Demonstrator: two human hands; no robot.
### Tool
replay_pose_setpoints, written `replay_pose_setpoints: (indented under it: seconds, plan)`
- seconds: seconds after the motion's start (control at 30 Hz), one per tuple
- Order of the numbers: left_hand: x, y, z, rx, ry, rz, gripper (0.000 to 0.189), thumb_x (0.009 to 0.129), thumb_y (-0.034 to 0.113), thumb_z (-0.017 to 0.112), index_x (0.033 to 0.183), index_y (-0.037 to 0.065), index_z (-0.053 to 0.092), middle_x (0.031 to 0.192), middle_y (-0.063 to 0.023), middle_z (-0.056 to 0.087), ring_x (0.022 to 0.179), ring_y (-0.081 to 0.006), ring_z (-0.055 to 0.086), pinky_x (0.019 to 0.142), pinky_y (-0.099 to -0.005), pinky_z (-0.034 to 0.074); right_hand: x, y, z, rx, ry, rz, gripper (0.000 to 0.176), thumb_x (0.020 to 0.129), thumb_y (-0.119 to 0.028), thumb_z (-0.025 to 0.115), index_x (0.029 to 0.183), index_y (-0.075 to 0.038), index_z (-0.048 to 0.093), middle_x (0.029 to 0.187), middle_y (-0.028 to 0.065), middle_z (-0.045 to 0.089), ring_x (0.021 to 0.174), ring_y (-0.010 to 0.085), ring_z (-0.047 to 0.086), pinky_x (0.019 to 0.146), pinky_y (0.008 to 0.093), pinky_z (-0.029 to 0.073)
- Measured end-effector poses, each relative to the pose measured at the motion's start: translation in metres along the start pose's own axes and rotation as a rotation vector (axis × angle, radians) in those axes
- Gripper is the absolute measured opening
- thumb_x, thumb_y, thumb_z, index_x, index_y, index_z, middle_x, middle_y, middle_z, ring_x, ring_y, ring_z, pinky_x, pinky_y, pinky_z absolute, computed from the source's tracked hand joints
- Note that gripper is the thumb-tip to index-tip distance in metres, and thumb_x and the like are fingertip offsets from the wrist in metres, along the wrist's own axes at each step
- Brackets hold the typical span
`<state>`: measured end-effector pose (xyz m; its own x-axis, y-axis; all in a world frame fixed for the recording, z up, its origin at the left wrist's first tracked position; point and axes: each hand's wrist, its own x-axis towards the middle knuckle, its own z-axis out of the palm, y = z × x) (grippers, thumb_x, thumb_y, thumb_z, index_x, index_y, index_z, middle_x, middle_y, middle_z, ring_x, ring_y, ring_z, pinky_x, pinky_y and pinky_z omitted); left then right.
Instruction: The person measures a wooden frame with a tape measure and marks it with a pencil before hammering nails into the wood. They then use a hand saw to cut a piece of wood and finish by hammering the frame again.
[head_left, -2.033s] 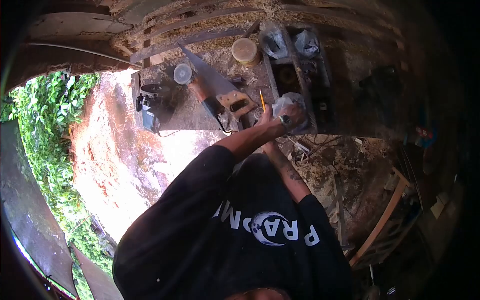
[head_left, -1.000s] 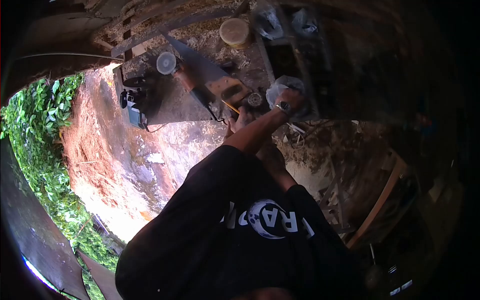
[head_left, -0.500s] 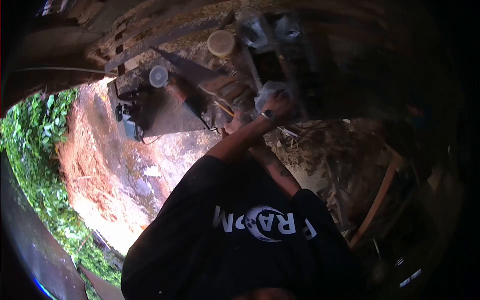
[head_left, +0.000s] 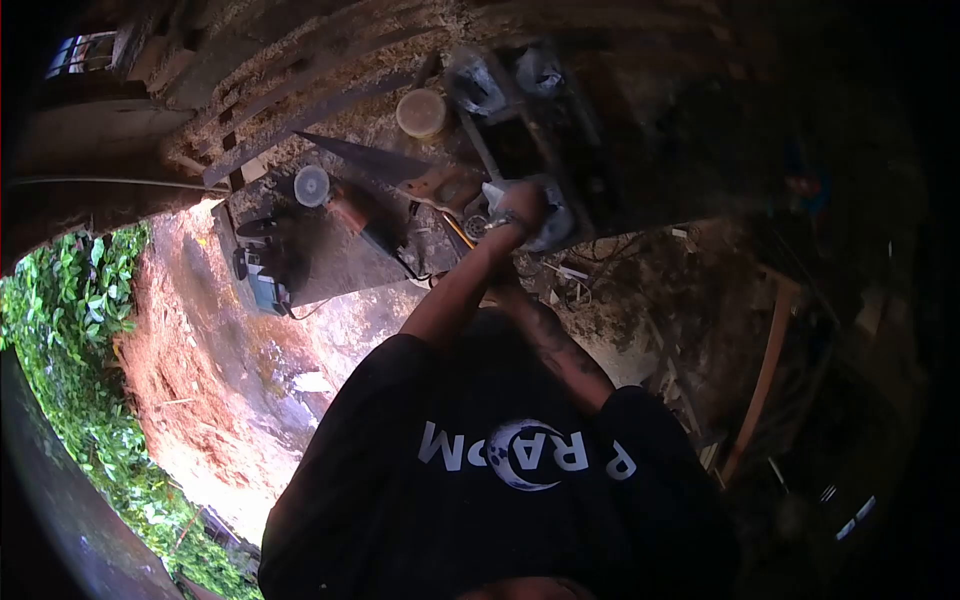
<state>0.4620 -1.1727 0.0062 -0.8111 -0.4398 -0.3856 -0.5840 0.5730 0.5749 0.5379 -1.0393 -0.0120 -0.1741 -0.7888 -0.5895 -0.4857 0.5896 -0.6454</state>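
My left hand (head_left: 525,203), with a watch at the wrist, is over a clear plastic bag (head_left: 552,228) at the near end of a dark divided wooden box (head_left: 478,150); its fingers are blurred and dark. Beneath my left forearm my right hand (head_left: 497,272) is mostly hidden, and its fingers do not show clearly. A yellow pencil (head_left: 458,231) and a small round metal piece (head_left: 475,226) lie left of my left hand. Further left are a handsaw (head_left: 375,163) with a wooden handle and an angle grinder (head_left: 362,222) with a pale disc.
A round tub (head_left: 421,113) stands beyond the saw. A blue power tool (head_left: 266,290) sits at the workbench's (head_left: 325,270) left end. More plastic bags (head_left: 475,82) are in the box's far part. Scraps and a long wooden piece (head_left: 765,370) lie to the right.
The view has shifted slightly. My left hand has moved a little left and nearer across the bag. My right hand, partly visible before beside the pencil, is now mostly behind my left forearm.
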Motion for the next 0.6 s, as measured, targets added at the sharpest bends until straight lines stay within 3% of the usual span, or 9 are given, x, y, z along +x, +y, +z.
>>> replay_pose_setpoints:
  seconds: [0.2,0.27,0.3,0.33,0.4,0.5,0.6]
  plan:
    - [0.000,-0.013,0.000,-0.194,-0.092,-0.103,0.043,0.076,0.047,0.077,0.101,0.012,0.076,0.092,-0.0188,0.073,0.087,-0.0366,0.070,0.078,-0.0434,0.055,0.018,-0.010,-0.011,0.004,-0.160,0.078,0.033,0.074,-0.014,0.071,0.104,-0.001,0.067,0.100,0.0235,0.070,0.097,0.0379,0.068,0.083,0.0434,0.055]
    - [-0.006,-0.015,-0.003,-0.256,-0.043,-0.092,0.048,0.075,0.050,0.078,0.104,0.012,0.075,0.093,-0.0185,0.073,0.088,-0.0360,0.071,0.078,-0.0434,0.055,0.022,-0.007,-0.011,-0.316,-0.332,-0.249,0.037,0.077,-0.019,0.070,0.109,-0.002,0.067,0.106,0.0231,0.070,0.102,0.0382,0.067,0.088,0.0439,0.053]
    - [-0.010,-0.014,-0.009,-0.286,-0.029,-0.051,0.036,0.079,0.039,0.073,0.094,0.005,0.075,0.093,-0.0217,0.072,0.092,-0.0395,0.069,0.079,-0.0464,0.055,0.023,-0.011,-0.013,-0.476,-0.416,-0.417,0.039,0.078,-0.021,0.069,0.112,-0.002,0.066,0.109,0.0229,0.070,0.104,0.0383,0.066,0.091,0.0442,0.052]
    - [-0.008,-0.019,-0.006,-0.249,-0.051,-0.043,0.039,0.079,0.040,0.074,0.098,0.006,0.074,0.095,-0.0222,0.071,0.091,-0.0394,0.069,0.078,-0.0461,0.055,0.021,-0.012,-0.014,-0.424,-0.453,-0.349,0.042,0.079,-0.025,0.069,0.115,-0.003,0.066,0.113,0.0225,0.069,0.110,0.0371,0.064,0.095,0.0440,0.049]
    - [0.005,-0.038,0.014,-0.174,-0.094,-0.027,0.047,0.079,0.044,0.076,0.107,0.006,0.073,0.099,-0.0233,0.070,0.089,-0.0391,0.069,0.077,-0.0456,0.054,-0.018,-0.077,-0.074,-0.318,-0.525,-0.212,0.048,0.081,-0.033,0.067,0.120,-0.004,0.066,0.121,0.0217,0.066,0.121,0.0347,0.059,0.102,0.0437,0.045]
    - [-0.004,-0.030,-0.002,0.004,-0.037,0.001,0.046,0.083,0.037,0.075,0.114,0.003,0.069,0.096,-0.0280,0.067,0.089,-0.0431,0.067,0.075,-0.0475,0.053,-0.032,-0.059,-0.050,0.014,-0.305,-0.111,0.059,0.080,-0.044,0.066,0.125,-0.006,0.064,0.132,0.0283,0.056,0.132,0.0371,0.047,0.110,0.0443,0.037]
    - [-0.030,-0.014,-0.051,-0.204,0.116,0.135,0.038,0.090,0.024,0.066,0.120,0.001,0.065,0.086,-0.0230,0.071,0.080,-0.0363,0.070,0.071,-0.0426,0.054,-0.060,-0.085,-0.107,-0.011,-0.443,0.118,0.070,0.076,-0.050,0.068,0.131,-0.006,0.061,0.136,0.0359,0.046,0.136,0.0417,0.040,0.113,0.0442,0.034]
